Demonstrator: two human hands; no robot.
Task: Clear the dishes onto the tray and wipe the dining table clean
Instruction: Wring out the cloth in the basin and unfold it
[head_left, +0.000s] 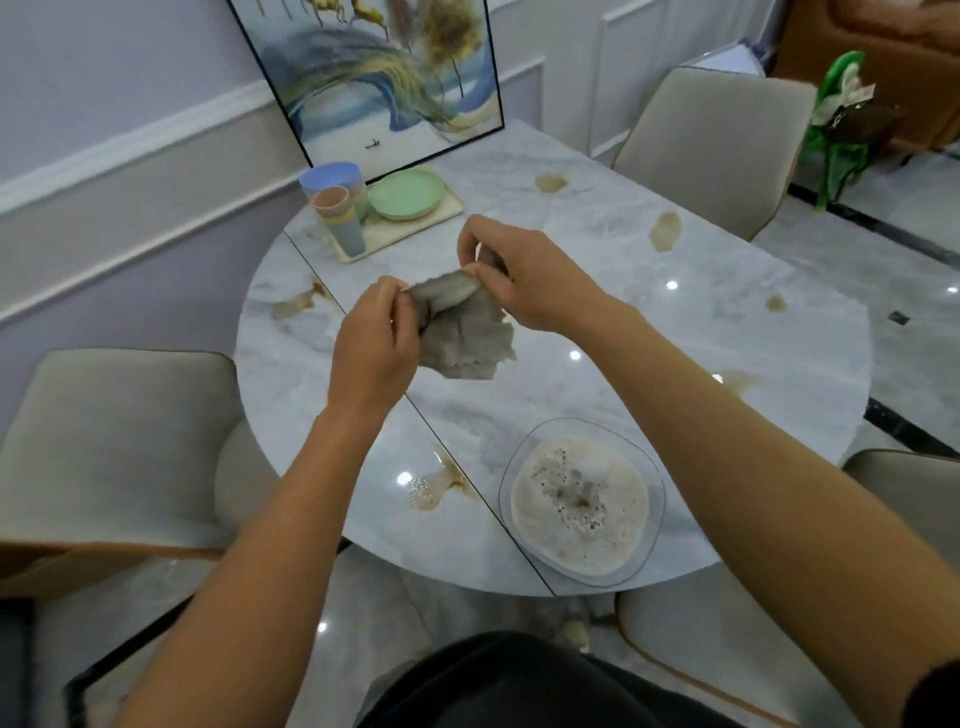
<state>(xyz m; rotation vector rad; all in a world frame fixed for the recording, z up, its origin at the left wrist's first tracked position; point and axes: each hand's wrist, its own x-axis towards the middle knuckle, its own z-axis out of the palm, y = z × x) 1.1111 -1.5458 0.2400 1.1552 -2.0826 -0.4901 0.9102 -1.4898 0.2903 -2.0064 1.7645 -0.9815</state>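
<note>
Cups (337, 210) and plate (405, 195) loaded on the tray (453, 210); near it, left hand (374, 340) and right hand (527, 275) pinch a grey cloth (465, 332); spills (665, 231) unwiped, glass bowl (652, 470) far from tray uncleared

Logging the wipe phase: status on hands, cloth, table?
Left hand and right hand both pinch the grey cloth, held above table. Brown spills unwiped. Glass bowl of murky water sits at near edge.
</note>
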